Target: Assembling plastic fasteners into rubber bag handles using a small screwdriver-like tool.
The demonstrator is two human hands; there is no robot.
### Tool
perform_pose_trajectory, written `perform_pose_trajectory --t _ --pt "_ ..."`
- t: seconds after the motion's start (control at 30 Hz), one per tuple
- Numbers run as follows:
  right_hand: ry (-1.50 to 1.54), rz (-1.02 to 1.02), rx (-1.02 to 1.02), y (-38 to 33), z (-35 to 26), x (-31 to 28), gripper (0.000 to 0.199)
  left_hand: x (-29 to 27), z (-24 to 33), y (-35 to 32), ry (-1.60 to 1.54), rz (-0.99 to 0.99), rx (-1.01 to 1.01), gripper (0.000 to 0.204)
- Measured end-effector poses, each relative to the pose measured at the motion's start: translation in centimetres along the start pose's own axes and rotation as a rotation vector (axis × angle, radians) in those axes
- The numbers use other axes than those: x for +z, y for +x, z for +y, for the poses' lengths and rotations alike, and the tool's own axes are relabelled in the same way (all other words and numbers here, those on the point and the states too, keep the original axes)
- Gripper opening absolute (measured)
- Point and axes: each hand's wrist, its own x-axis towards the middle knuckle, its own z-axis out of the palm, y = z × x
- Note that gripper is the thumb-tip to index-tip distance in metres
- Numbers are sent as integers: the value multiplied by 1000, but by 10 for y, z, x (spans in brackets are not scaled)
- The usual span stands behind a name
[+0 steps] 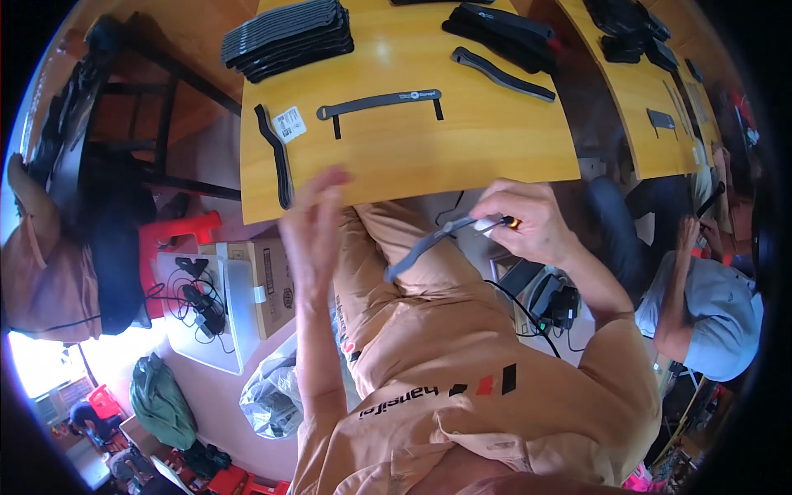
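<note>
My right hand (524, 216) is closed in front of the table's near edge. It grips one end of a grey strap (422, 247), whose other end hangs down to the left over my lap. A small object with a white part and a dark, orange-tipped end (505, 222) also shows in its fingers; its kind is unclear. My left hand (315, 227), blurred by motion, is raised at the table's near left edge with its fingers stretched out and nothing visible in them. On the table lies a grey strap (379, 102) with a looped end and two short black strips under it.
The yellow table (478, 153) bears a stack of grey straps (285, 37), a black strap (275, 157), a white label (289, 124) and more straps (503, 74) at the right. Another person (701, 305) sits at the right. A plastic bin (202, 309) with cables stands left.
</note>
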Motion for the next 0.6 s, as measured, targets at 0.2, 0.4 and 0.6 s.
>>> perform_pose_trajectory --t 0.2,0.4,0.6 --pt "226 132 -62 10 1 27 17 41 3 -10 -379 -623 -180 27" --pt "619 138 320 3 2 37 21 47 -2 -17 -279 -557 -196 23" --pt "635 105 588 7 7 28 14 31 -3 -6 -18 -569 -63 18"
